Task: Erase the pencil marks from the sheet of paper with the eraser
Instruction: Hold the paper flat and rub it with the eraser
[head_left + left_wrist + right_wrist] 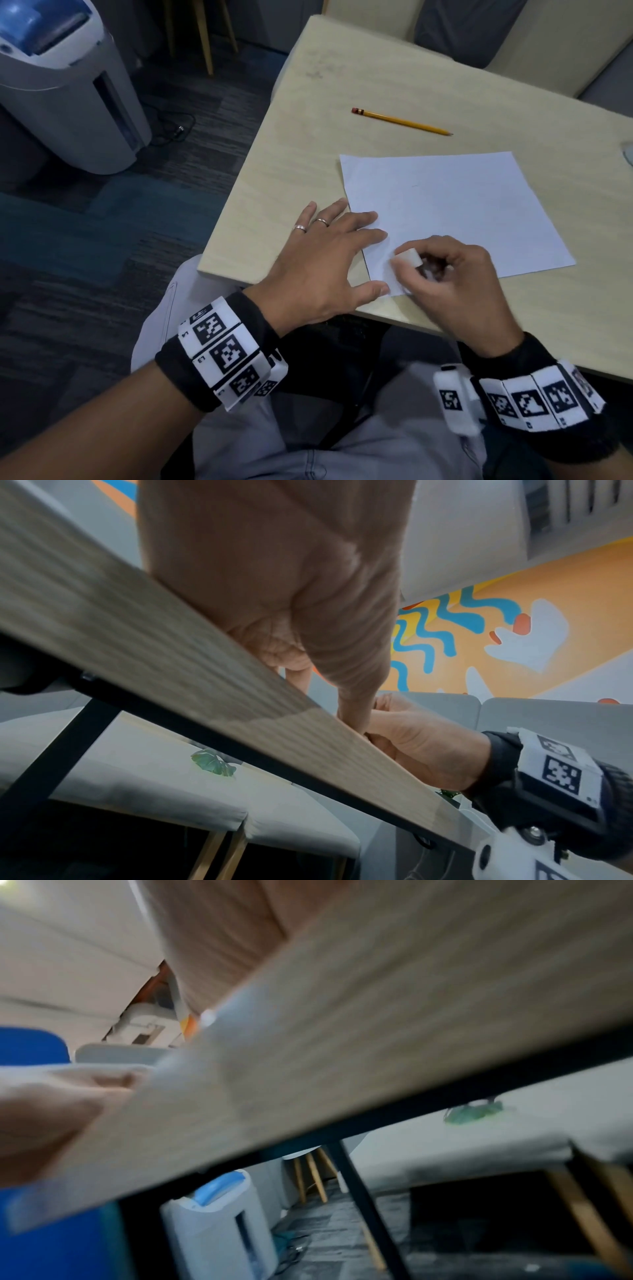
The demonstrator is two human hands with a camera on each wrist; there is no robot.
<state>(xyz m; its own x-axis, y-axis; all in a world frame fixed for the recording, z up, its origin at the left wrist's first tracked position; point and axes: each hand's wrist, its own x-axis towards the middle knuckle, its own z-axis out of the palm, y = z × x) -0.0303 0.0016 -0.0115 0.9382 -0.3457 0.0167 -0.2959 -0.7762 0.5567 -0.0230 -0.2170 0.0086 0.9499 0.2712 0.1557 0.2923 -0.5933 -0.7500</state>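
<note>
A white sheet of paper [455,209] lies on the pale wooden table [301,144]; only faint marks show on it. My left hand [329,260] lies flat with fingers spread, pressing the sheet's near left corner and the table beside it. My right hand [445,274] pinches a small white eraser [408,257] and holds it against the paper near that corner. In the left wrist view my left hand [281,588] rests over the table edge [171,653] with my right hand [421,748] beyond it. The right wrist view is blurred; the table edge [377,1031] fills it.
A yellow pencil [400,121] with a pink end lies on the table beyond the sheet. A white and blue appliance [65,85] stands on the carpet to the left. Cushioned seats [513,41] border the table's far side. My lap is below the near edge.
</note>
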